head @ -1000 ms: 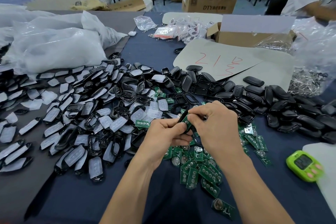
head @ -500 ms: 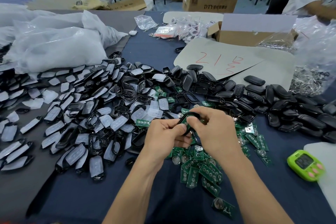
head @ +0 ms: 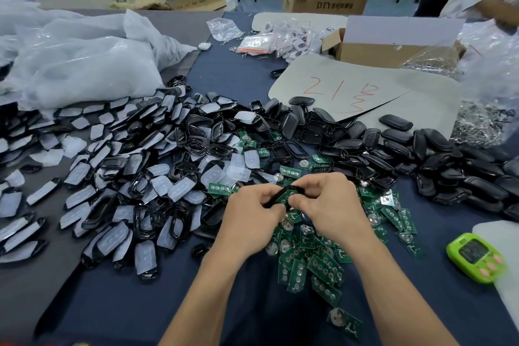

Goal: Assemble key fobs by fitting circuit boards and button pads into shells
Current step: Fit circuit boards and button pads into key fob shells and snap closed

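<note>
The left grip point(head: 250, 211) pinches the near-left end of a slim black plastic fob shell point(head: 284, 194) and the right grip point(head: 328, 205) pinches its far-right end, holding it off the dark blue table point(head: 224, 76), just above the far edge of the heap of green circuit boards point(head: 317, 261). Its long axis slants from near-left up to far-right, open face towards the person, with green board showing inside. I'd reckon uneven thumb pressure could seat that board crooked or pop it out, to vanish into the heap below.
</note>
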